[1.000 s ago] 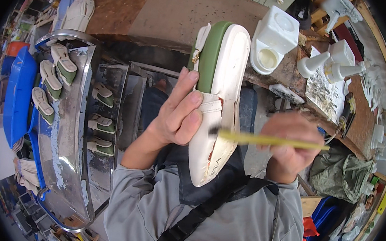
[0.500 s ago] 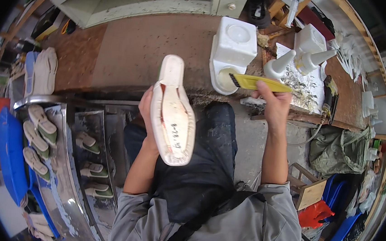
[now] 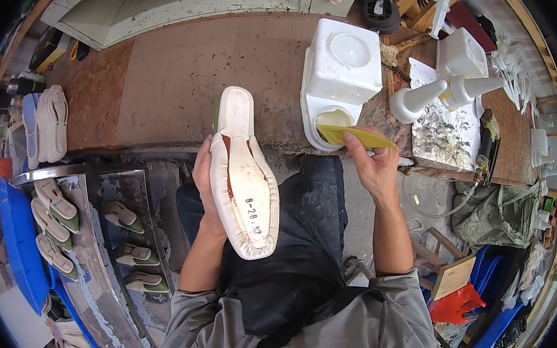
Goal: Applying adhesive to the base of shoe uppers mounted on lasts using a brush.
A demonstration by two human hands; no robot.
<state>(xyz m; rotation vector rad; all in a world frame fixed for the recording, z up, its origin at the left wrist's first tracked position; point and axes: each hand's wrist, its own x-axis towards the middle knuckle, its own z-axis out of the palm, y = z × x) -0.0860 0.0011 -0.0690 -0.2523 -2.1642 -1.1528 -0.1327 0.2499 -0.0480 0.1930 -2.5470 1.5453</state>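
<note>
My left hand (image 3: 204,176) is wrapped round the side of a cream-coloured shoe (image 3: 243,165), held underside up above my lap. Its narrow heel end points toward the bench, and dark marks show on the sole side. In my right hand (image 3: 375,170) is a flat yellow brush (image 3: 367,139), pinched between thumb and fingers. The brush's tip reaches into the round cup of a white plastic glue dispenser (image 3: 346,65) at the bench's front edge. Pale glue (image 3: 333,117) shows in that cup; the rim hides the bristles.
White nozzle bottles (image 3: 418,100) and a stained sheet (image 3: 443,138) lie on the bench (image 3: 201,70), right of the dispenser. A hose-fed tool (image 3: 488,141) rests at the bench's right. Several shoes (image 3: 57,205) sit on a metal rack at left. A wooden stool (image 3: 450,276) stands at right.
The brush has moved down and left, its tip going from over the cup's rim into the cup. The shoe sits slightly lower in view, still in my left hand.
</note>
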